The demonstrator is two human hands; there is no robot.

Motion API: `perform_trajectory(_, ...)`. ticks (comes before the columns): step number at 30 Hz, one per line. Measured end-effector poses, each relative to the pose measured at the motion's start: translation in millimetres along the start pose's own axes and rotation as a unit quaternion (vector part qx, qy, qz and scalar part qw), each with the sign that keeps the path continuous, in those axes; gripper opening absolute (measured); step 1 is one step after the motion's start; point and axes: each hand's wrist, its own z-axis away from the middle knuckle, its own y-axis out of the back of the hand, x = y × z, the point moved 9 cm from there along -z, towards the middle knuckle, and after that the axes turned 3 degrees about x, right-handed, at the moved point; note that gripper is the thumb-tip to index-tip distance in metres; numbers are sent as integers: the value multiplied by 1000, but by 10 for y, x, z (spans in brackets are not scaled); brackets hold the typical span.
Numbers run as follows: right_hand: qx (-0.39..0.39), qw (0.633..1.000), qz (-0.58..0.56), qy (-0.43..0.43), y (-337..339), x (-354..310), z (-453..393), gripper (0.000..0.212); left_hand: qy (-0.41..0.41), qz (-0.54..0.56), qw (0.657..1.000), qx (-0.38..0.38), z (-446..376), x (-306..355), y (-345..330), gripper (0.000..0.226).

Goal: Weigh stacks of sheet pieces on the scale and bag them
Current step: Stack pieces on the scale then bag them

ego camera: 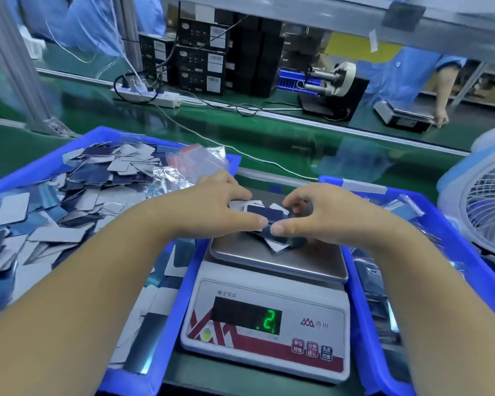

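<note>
A loose stack of sheet pieces [266,217] lies on the scale [269,310] pan. The left hand [220,207] and right hand [315,215] pinch it from either side. Blue bins [166,324] flank the scale on the green worktop [269,138].

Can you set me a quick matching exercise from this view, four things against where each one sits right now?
Things:
1. loose sheet pieces
2. small stack of pieces
3. white desk fan
4. empty zip bags

Places:
A. on the scale's steel pan, between left hand and right hand
B. at the far right edge, beside the right blue bin
C. heaped in the left blue bin
D. at the far corner of the left bin, on top of the pieces

Pairs: 1-C, 2-A, 3-B, 4-D
</note>
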Motion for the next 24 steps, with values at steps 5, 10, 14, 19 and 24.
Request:
perform_trajectory(5,-11,1000,9,4,-13,-61,19,54,-25,-44,999,-20,37,88,32,55)
perform_trajectory(10,-9,1000,-17,-20,-31,-82,18,50,-3,-52,998,-34,-21,151,124,44)
perform_trajectory(14,-5,999,-32,-31,-29,-81,24,50,5,-39,998,-40,-66,208,119,46)
perform_trajectory(19,9,998,-51,-40,-24,-88,20,50,-2,-9,998,-56,-109,283,130,50)
perform_trajectory(24,4,994,-105,-42,-48,-93,12,50,-24,2,996,-85,-178,375,103,53)
